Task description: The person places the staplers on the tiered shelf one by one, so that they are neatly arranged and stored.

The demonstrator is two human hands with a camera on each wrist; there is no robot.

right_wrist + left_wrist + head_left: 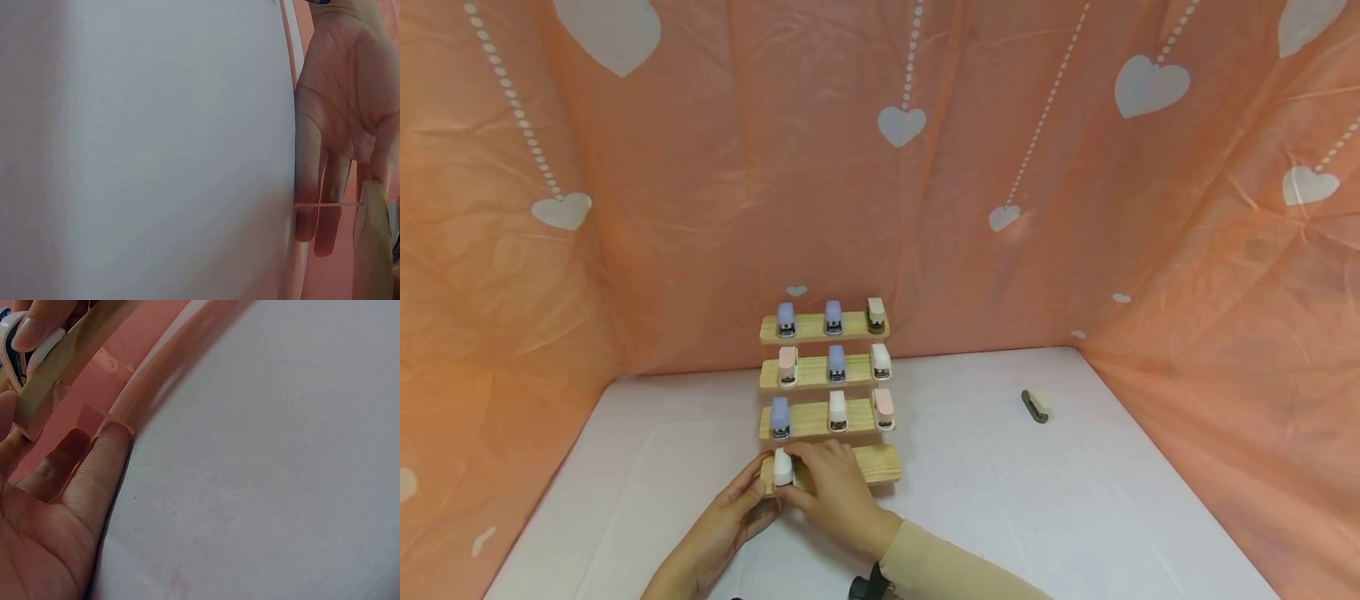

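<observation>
A stepped wooden rack (850,421) stands on the white table and carries small staplers in blue, pink and white on its upper three steps. On the left end of the lowest step (880,463) stands a white stapler (782,467). My right hand (795,472) reaches across and pinches that stapler between fingers and thumb. Flat beside the step's left end lies my left hand (752,492), fingers straight and touching the wood. The left wrist view shows the left hand (75,462) under the wooden step (69,356), with a fingertip on the white stapler (9,337).
One loose beige stapler (1037,405) lies on the table (1037,517) to the right of the rack. Orange cloth with white hearts (1150,83) closes in the back and both sides.
</observation>
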